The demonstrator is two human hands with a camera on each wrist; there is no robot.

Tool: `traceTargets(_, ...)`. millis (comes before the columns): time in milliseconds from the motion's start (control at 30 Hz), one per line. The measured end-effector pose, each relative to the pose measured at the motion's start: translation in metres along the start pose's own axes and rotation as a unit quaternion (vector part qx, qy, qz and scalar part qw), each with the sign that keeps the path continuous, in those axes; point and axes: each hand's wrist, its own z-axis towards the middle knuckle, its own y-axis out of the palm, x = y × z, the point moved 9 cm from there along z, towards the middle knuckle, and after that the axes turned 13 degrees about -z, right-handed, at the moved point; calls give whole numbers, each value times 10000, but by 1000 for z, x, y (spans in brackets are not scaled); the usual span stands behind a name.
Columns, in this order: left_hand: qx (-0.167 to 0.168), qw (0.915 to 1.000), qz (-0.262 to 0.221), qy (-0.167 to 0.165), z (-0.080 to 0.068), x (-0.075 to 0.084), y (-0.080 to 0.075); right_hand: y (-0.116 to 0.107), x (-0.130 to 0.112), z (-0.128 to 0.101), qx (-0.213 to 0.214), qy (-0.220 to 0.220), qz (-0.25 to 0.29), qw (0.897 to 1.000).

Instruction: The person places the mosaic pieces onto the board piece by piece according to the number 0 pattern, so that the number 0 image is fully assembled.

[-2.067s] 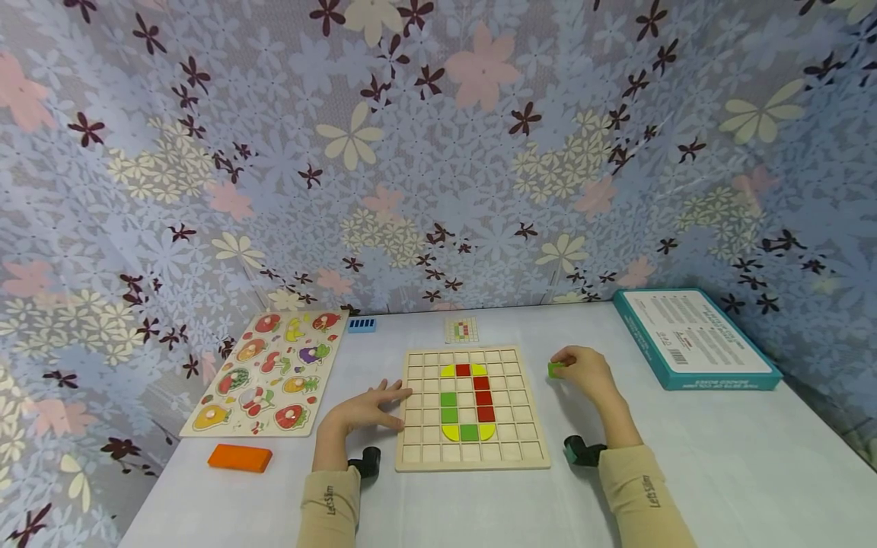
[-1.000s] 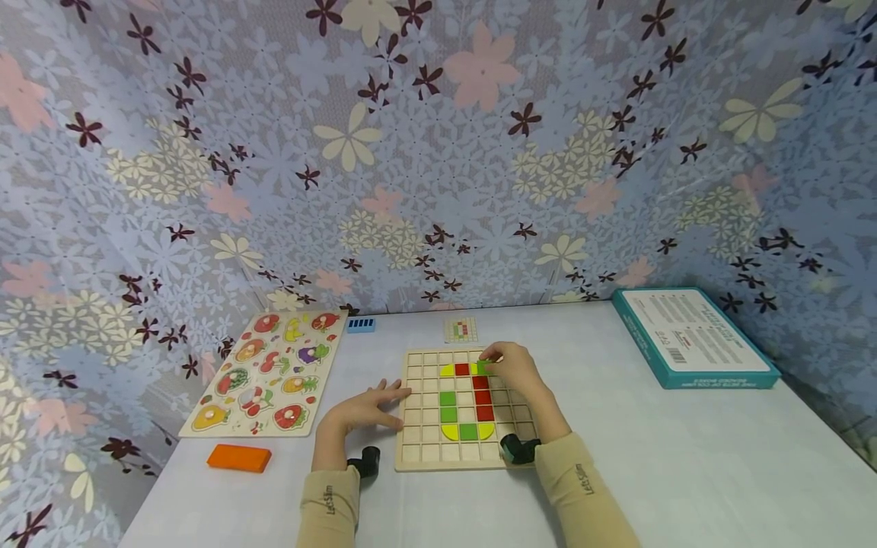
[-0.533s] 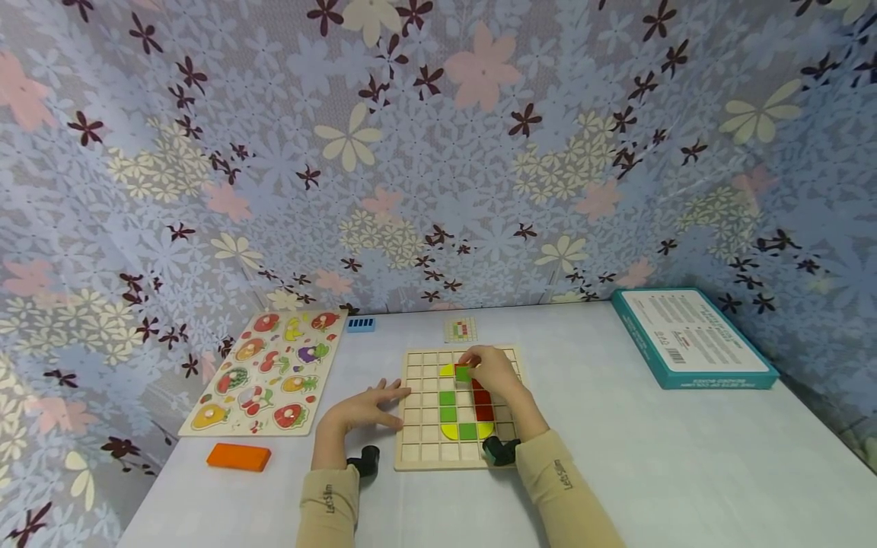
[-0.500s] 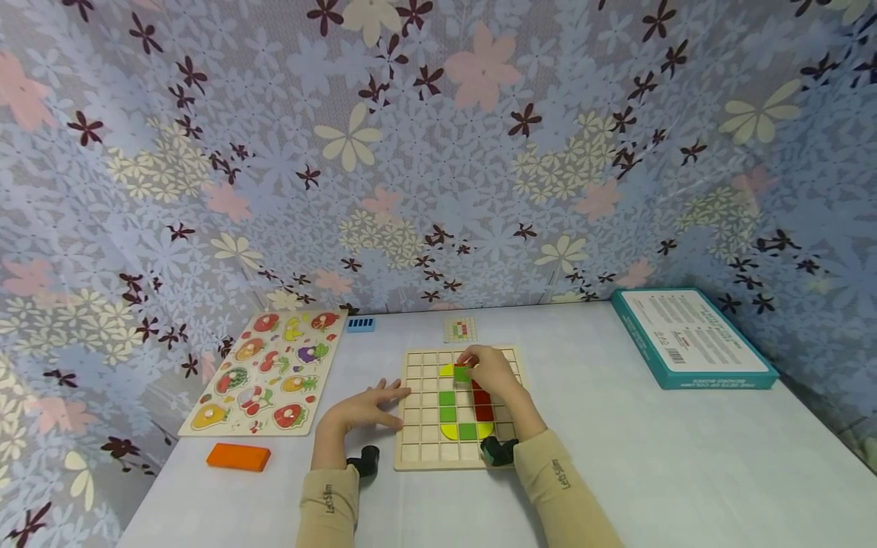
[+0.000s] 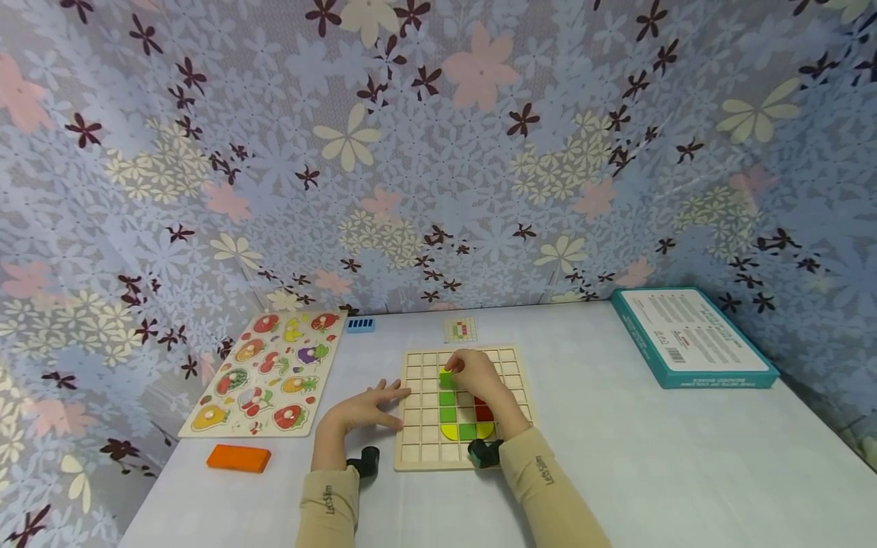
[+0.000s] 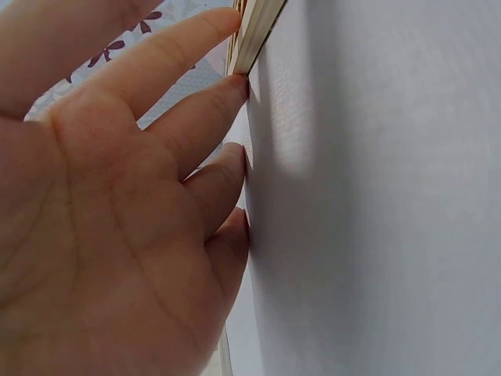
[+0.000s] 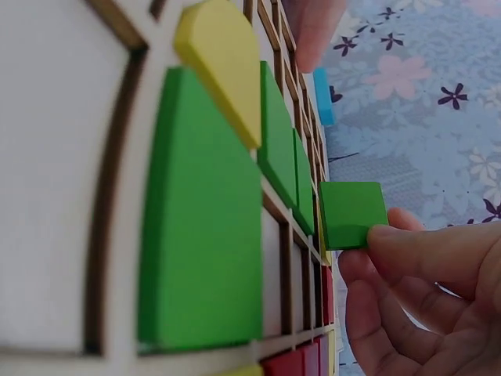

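A: Right wrist view shows the green square block (image 7: 352, 214) best. The right hand (image 7: 427, 301) pinches it between thumb and fingers, just above the wooden grid board (image 7: 109, 235), near the column of green pieces (image 7: 282, 145) that sit in the cells.

B: Is it inside a cell?

A: Not yet, I think. It hangs a little off the board surface, over the upper part of the green column. In the head view the block (image 5: 447, 378) is under the right hand (image 5: 473, 373), near the top left of the coloured figure.

B: How much of the figure is made?

A: Green pieces (image 5: 448, 406) on the left, red pieces (image 5: 483, 412) on the right, yellow curved pieces at the bottom (image 5: 451, 432). The top is hidden by the hand, so I cannot tell what is missing there. My judgement: most of the loop is done, and this block is one of the last.

B: And the left hand?

A: The left hand (image 5: 366, 409) lies flat with straight fingers and grasps nothing; the fingertips (image 6: 239, 82) touch the left edge of the board.

B: Other things?

A: A small pattern card (image 5: 460, 329) behind the board, a fruit puzzle (image 5: 270, 373) to the left, an orange block (image 5: 240, 457), a small blue piece (image 5: 361, 325), and a teal box (image 5: 692, 339) well apart on the right. Nothing stands in the way.
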Motion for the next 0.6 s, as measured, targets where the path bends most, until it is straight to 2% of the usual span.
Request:
traceTargets(333,17,10000,-81,-18,0,-1,-1,9,0,2,-53,29,-218,9997)
traceTargets(600,12,9999,-133,-47,0,-2,-1,11,-3,-2,-175,76,-659,9976)
